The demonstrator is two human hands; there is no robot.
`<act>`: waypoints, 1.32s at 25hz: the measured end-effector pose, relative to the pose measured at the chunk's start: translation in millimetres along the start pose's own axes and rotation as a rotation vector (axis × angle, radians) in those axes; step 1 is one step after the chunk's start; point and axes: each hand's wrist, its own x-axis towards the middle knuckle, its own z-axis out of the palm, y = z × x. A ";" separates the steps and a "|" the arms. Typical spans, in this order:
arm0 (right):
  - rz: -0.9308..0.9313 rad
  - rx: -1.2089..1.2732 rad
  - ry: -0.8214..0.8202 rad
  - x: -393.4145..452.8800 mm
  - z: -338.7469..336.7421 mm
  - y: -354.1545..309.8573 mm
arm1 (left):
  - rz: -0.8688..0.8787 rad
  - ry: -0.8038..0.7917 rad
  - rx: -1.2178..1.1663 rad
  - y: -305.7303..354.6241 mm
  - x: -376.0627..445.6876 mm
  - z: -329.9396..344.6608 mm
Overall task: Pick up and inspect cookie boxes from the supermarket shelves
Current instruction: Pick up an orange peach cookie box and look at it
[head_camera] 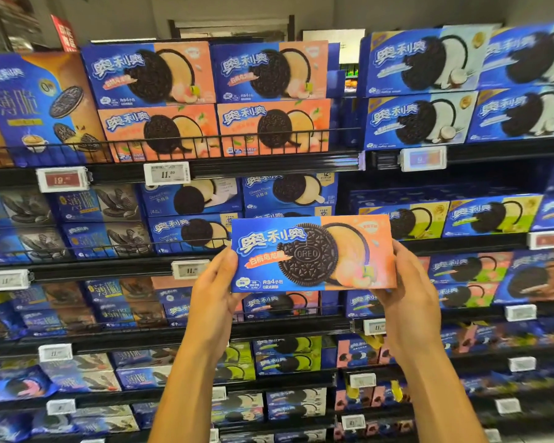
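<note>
We hold the blue-and-peach cookie box (312,253) upright before the shelves (205,169); our left hand (216,290) grips its left end, our right hand (403,287) its right end, fingers curled behind. Black wire-fronted racks carry stacked blue boxes (154,73); white price tags (167,172) line the edges.

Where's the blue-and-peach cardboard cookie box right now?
In the head view, centre frame: the blue-and-peach cardboard cookie box is held off the shelves, left hand and right hand gripping its ends.
</note>
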 end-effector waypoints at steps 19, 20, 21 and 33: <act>0.435 0.030 -0.124 57.1 -21.3 24.6 | 0.208 -0.215 0.056 -3.9 -23.0 122.6; 0.432 0.030 -0.114 58.8 -25.1 22.9 | 0.212 -0.200 0.032 -5.0 -22.1 122.8; 0.421 0.036 -0.105 59.8 -29.9 20.1 | 0.210 -0.169 -0.008 -6.0 -20.2 122.1; 0.020 0.069 -0.164 73.5 -54.0 -60.5 | -0.055 0.161 -0.320 -10.7 12.0 98.6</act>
